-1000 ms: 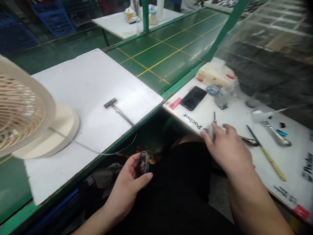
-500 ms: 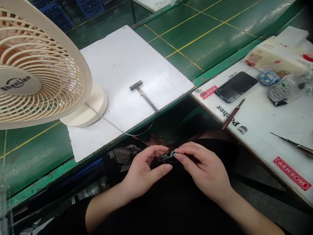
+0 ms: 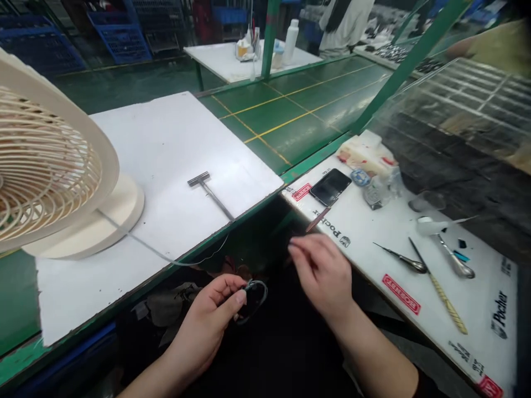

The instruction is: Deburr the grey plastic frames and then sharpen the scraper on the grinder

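The left hand (image 3: 215, 309) clamped a dark loop (image 3: 266, 290); the right hand (image 3: 326, 271), fingers together, hung beside the right bench (image 3: 369, 229).

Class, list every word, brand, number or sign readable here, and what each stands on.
"HORNBY": upside down, red label on the right-hand white board.
"Pocher": sideways, near that board's right edge.
"Pocher": upside down, same board, partly covered by a brown tool.
Too blurred, small or cut off: red sign by the phone, red corner label, the board's fine black print.
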The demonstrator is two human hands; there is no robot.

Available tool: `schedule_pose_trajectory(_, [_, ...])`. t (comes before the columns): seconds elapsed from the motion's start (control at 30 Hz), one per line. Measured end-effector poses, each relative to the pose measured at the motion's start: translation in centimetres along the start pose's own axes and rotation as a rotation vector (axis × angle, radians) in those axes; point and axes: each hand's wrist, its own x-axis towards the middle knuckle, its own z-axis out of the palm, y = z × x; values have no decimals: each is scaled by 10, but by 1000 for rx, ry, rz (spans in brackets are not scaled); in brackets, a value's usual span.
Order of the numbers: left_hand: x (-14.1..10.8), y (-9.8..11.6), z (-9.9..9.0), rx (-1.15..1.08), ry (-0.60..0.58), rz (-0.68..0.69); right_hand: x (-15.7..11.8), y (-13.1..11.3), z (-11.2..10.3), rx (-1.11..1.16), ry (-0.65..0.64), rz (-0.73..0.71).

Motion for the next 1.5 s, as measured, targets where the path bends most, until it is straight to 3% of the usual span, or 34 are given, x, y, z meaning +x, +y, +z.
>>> schedule_pose_trajectory(0.07, [1,-1,0,-86,-35,-113,18,31,-5,-208,3,102])
schedule_pose_trajectory(0.13, [2,-3,-3,-109,-75,-179,32,55,-10,-351,-81,152])
schedule_pose_trajectory(0.23, [4,-5,-7,-96,-102,-205,36,72,-16,-478,-213,183])
schedule_pose_trajectory(0.33, [6,-5,-11,-94,-104,-212,23,72,-26,-574,-257,244])
schedule_pose_trajectory(0.47, [9,-2,-12,-129,-73,-234,6,74,-45,-714,-205,408])
schedule_pose_trajectory(0.6, [14,2,-10,-144,-35,-268,6,84,-58,-816,-179,572])
schedule_pose_trajectory(0.77, [16,3,-5,-117,-35,-276,10,84,-56,-844,-212,672])
schedule_pose_trajectory(1.0, [13,4,-6,-126,3,-275,15,90,-57,-827,-155,784])
schedule_pose_trajectory(1.13, [11,3,-10,-126,-20,-266,18,93,-59,-738,-100,786])
schedule_pose_trajectory(1.27, [8,6,-7,-101,-37,-224,3,55,-49,-487,-57,633])
schedule_pose_trajectory(1.4, [2,11,1,-27,-24,-73,-23,-7,-22,96,-327,355])
schedule_pose_trajectory(1.5, [-1,13,5,26,-57,62,-38,-38,-1,583,-384,364])
